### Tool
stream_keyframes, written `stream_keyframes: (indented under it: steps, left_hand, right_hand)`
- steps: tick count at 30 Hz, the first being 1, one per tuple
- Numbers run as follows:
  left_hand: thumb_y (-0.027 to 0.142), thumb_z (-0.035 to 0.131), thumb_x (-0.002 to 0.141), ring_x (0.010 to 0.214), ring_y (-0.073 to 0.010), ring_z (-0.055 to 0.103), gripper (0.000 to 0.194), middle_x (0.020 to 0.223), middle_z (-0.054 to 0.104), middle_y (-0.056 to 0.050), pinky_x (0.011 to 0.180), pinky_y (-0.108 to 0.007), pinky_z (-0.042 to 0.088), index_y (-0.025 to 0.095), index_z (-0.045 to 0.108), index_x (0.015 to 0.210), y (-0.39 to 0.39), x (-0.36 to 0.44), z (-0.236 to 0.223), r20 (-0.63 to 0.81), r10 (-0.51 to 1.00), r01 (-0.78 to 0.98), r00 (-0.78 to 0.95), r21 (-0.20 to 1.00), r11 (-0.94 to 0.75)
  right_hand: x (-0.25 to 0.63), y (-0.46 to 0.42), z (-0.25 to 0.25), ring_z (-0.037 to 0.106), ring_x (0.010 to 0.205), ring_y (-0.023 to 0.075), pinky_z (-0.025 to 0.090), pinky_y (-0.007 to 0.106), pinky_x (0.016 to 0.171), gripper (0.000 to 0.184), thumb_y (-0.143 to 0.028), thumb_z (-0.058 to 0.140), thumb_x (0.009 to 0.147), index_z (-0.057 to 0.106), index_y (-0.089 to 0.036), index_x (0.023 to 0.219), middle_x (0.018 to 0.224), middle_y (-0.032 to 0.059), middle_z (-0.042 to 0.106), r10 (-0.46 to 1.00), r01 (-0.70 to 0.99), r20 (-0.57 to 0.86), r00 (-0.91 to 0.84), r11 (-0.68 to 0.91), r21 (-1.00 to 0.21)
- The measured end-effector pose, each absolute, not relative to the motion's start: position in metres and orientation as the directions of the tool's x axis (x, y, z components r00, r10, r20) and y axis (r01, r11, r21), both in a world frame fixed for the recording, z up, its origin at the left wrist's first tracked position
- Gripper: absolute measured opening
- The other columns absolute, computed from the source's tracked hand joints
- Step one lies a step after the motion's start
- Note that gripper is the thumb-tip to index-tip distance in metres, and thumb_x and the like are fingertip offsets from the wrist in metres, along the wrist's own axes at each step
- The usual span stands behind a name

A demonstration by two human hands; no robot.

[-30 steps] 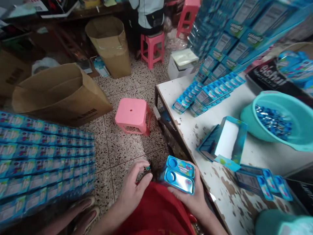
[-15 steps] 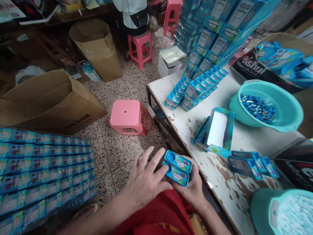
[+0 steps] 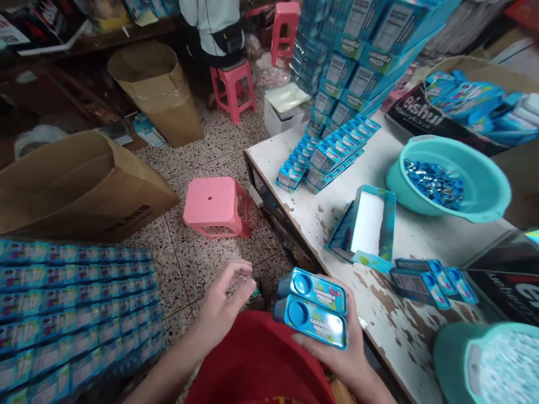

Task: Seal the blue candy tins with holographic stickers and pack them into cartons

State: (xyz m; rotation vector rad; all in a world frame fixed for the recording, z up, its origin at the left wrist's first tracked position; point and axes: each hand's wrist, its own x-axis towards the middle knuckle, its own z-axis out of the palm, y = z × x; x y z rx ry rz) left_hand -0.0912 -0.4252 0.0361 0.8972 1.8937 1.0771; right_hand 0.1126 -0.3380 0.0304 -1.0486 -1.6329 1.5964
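Two small blue candy boxes (image 3: 318, 320) marked "Caramelo Macizo" lie side by side in my right hand (image 3: 351, 336), which is wrapped round them from the right and below. Their tops face up, each with a round recess at its left end. My left hand (image 3: 227, 297) is apart from them, off to the left, with its fingers loosely curled and the thumb away from them; no thing shows in it. On the table to the right lie several similar candy boxes (image 3: 421, 287) and an open display box (image 3: 373, 224) with a white inside.
The worn white table (image 3: 311, 224) carries stacked display boxes (image 3: 337, 106), a turquoise basin (image 3: 475, 163) of small blue pieces and a turquoise bucket (image 3: 452, 359). A pink stool (image 3: 210, 199), cartons (image 3: 138, 191) and rows of packed boxes (image 3: 76, 303) stand left. A person (image 3: 217, 33) sits beyond.
My left hand has left the candy boxes and moved left and down, its fingers curling. The boxes have risen slightly nearer to the camera in my right hand. The view has shifted a little.
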Motion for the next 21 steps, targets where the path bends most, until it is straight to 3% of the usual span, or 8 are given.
stream_keyframes:
  steps: [3, 5, 9, 14, 17, 21]
  left_hand:
    - [0.033, 0.049, 0.085, 0.103, -0.0199, 0.056, 0.021, 0.107, 0.058, -0.006, 0.088, -0.036, 0.047, 0.02, 0.053, 0.069, -0.428, -0.083, 0.02, -0.27, 0.819, 0.247, -0.507, 0.864, 0.438]
    - [0.028, 0.049, 0.083, 0.107, -0.0202, 0.055, 0.01, 0.118, 0.054, -0.006, 0.087, -0.036, 0.048, 0.021, 0.056, 0.082, -0.431, -0.079, 0.012, -0.255, 0.788, 0.25, -0.56, 0.855, 0.455]
    - [0.028, 0.055, 0.08, 0.117, -0.0231, 0.05, 0.041, 0.131, 0.048, -0.008, 0.09, -0.04, 0.048, 0.026, 0.048, 0.12, -0.436, -0.079, 0.012, -0.299, 0.815, 0.24, -0.496, 0.855, 0.46]
    - [0.043, 0.053, 0.085, 0.124, -0.0266, 0.045, 0.056, 0.137, 0.043, -0.011, 0.098, -0.044, 0.044, 0.026, 0.036, 0.135, -0.427, -0.084, 0.029, -0.349, 0.896, 0.198, -0.276, 0.891, 0.409]
    - [0.051, 0.05, 0.085, 0.129, -0.0283, 0.039, 0.06, 0.142, 0.038, -0.012, 0.103, -0.047, 0.038, 0.026, 0.035, 0.137, -0.412, -0.081, 0.031, -0.348, 0.917, 0.2, -0.195, 0.901, 0.385]
    - [0.062, 0.032, 0.088, 0.135, -0.0291, 0.031, 0.065, 0.148, 0.029, -0.012, 0.107, -0.049, 0.032, 0.026, 0.027, 0.142, -0.39, -0.078, 0.033, -0.24, 0.936, 0.123, -0.257, 0.953, 0.278]
  right_hand:
    - [0.116, -0.342, 0.039, 0.06, 0.102, 0.0286, 0.054, 0.041, 0.084, 0.079, -0.047, 0.082, 0.058, 0.044, -0.024, 0.123, 0.119, 0.0124, 0.055, 0.869, 0.123, -0.14, -0.474, -0.092, -0.988]
    - [0.117, -0.344, 0.04, 0.06, 0.103, 0.0291, 0.053, 0.041, 0.086, 0.082, -0.053, 0.081, 0.057, 0.043, -0.023, 0.123, 0.12, 0.0129, 0.055, 0.862, 0.116, -0.197, -0.468, -0.162, -0.98]
    - [0.11, -0.341, 0.024, 0.064, 0.096, 0.028, 0.056, 0.039, 0.08, 0.088, -0.055, 0.082, 0.053, 0.04, -0.024, 0.123, 0.115, 0.0113, 0.06, 0.789, 0.094, -0.329, -0.519, -0.331, -0.939]
    - [0.098, -0.327, -0.005, 0.067, 0.077, 0.023, 0.055, 0.04, 0.076, 0.059, -0.046, 0.082, 0.058, 0.049, -0.02, 0.099, 0.086, 0.0045, 0.068, 0.683, 0.135, -0.535, -0.496, -0.548, -0.825]
    - [0.103, -0.323, -0.01, 0.066, 0.075, 0.022, 0.055, 0.041, 0.075, 0.055, -0.043, 0.082, 0.058, 0.049, -0.019, 0.096, 0.085, 0.0043, 0.068, 0.666, 0.153, -0.543, -0.512, -0.551, -0.82]
    - [0.121, -0.324, 0.0, 0.066, 0.083, 0.0221, 0.055, 0.037, 0.078, 0.064, -0.037, 0.084, 0.055, 0.045, -0.021, 0.105, 0.095, 0.0043, 0.067, 0.738, 0.164, -0.477, -0.478, -0.459, -0.873]
